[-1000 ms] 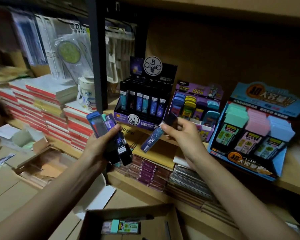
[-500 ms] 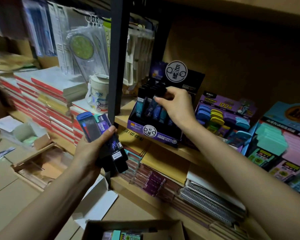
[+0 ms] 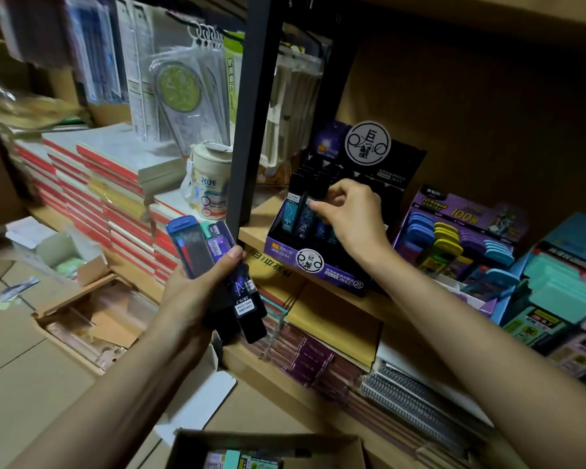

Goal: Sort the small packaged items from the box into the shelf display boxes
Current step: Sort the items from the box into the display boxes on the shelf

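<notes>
Two hands: left hand (image 3: 197, 292) grips bundled cases (image 3: 217, 262); right hand (image 3: 352, 218) pinches one case (image 3: 303, 221) inside display box (image 3: 322, 270).

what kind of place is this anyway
Probably a stationery shop or its stockroom. Wooden shelves hold a purple display box of lead cases, a blue display box of erasers and stacks of notebooks. Packaged rulers hang on hooks above.

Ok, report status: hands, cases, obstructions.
Left hand grips bundle of pencil-lead cases. Right hand pinches one case in purple-fronted display box. Black shelf post stands beside box, not blocking.
</notes>
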{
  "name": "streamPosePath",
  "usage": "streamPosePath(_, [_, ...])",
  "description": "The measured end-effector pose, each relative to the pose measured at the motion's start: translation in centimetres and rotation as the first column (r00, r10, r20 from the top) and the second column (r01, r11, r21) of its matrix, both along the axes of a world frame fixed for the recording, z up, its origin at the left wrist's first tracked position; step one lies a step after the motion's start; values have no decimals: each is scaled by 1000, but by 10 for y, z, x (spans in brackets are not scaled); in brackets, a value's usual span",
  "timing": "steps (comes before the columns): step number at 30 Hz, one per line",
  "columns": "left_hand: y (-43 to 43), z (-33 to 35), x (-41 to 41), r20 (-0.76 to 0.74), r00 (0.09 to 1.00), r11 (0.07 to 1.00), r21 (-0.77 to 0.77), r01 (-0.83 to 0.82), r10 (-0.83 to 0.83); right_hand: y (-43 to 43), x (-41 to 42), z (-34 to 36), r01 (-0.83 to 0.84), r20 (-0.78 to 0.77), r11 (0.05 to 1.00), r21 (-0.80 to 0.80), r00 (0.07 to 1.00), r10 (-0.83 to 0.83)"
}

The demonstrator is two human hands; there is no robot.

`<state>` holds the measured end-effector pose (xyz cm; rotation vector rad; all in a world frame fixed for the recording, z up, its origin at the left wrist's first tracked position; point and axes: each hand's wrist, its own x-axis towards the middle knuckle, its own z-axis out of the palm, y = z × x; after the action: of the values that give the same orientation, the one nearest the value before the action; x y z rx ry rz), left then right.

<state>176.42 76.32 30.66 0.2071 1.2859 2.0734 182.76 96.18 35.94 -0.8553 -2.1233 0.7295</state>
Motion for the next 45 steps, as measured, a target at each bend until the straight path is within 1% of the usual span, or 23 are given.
streamPosePath(3, [2, 0, 1, 28, 999, 1000, -1, 20, -20, -1, -6, -9, 60, 9, 997, 40, 998, -61])
streamPosePath(5, [10, 1, -2, 37, 998, 998, -34, 45, -44, -2, -9, -11, 69, 58, 996, 49, 996, -72])
streamPosePath(7, [17, 4, -6, 107, 993, 999, 1, 48, -47, -5, -7, -8, 81, 140, 991, 104, 986, -95])
streamPosePath(9, [16, 1, -8, 99, 994, 999, 2, 36, -36, -11, 3, -4, 96, 193, 973, 210, 972, -137])
streamPosePath(10, [15, 1, -9, 80, 996, 1000, -14, 27, -26, -18, 11, -2, 79, 185, 966, 244, 975, -127])
streamPosePath(11, [7, 0, -7, 48, 999, 1000, -18, 16, -15, -27, 20, -2, 35, 168, 971, 237, 983, -76])
streamPosePath(12, [3, 0, -5, 23, 1000, 1000, -14, 9, -9, -37, 28, -3, -37, 148, 982, 183, 989, 10])
streamPosePath(13, [-2, 1, -2, 11, 1000, 1000, 1, 6, -6, -50, 36, -7, -118, 136, 990, 83, 985, 106])
streamPosePath(14, [-4, 1, -1, 13, 1000, 1000, 26, 10, -10, -64, 42, -11, -195, 133, 979, -59, 970, 201])
streamPosePath(15, [-3, 2, 0, 18, 1000, 999, 38, 10, -10, -78, 48, -17, -256, 125, 939, -228, 949, 289])
streamPosePath(17, [-1, 5, 3, 13, 999, 999, 43, 28, -29, -100, 54, -32, -323, 58, 773, -546, 906, 419])
streamPosePath(18, [0, 5, 4, 5, 999, 999, 39, 38, -38, -108, 57, -38, -334, 6, 683, -650, 896, 444])
streamPosePath(19, [1, 5, 6, 1, 999, 998, 38, 42, -42, -114, 58, -43, -339, -48, 614, -713, 897, 440])
streamPosePath(20, [1, 4, 7, 2, 999, 998, 41, 43, -43, -116, 59, -47, -341, -95, 577, -742, 906, 413])
streamPosePath(21, [1, 3, 8, 10, 999, 998, 44, 43, -43, -117, 59, -49, -340, -133, 564, -752, 917, 376])
streamPosePath(23, [2, 2, 10, 18, 999, 998, 45, 42, -43, -117, 61, -51, -338, -192, 588, -735, 935, 299])
streamPosePath(27, [6, -1, 15, -7, 998, 998, 7, 60, -60, -113, 68, -48, -287, -240, 661, -693, 957, 165])
streamPosePath(29, [7, -2, 15, -1, 998, 998, 14, 60, -60, -111, 70, -44, -291, -279, 658, -694, 952, 126])
streamPosePath(31, [8, -1, 14, 14, 998, 998, 36, 55, -56, -104, 72, -38, -294, -310, 700, -651, 945, 109])
streamPosePath(34, [8, -1, 10, 45, 998, 998, 53, 45, -47, -83, 79, -22, -224, -263, 858, -461, 959, 109])
streamPosePath(38, [8, -3, 8, 55, 998, 998, 57, 34, -37, -46, 87, 9, -124, -230, 960, -252, 971, 65])
streamPosePath(43, [10, -3, 7, 57, 998, 997, 64, 34, -38, -9, 74, 33, -64, -155, 991, -119, 987, 45])
streamPosePath(45, [10, -3, 7, 58, 997, 997, 64, 38, -42, -1, 64, 36, -28, -67, 999, -23, 997, 26])
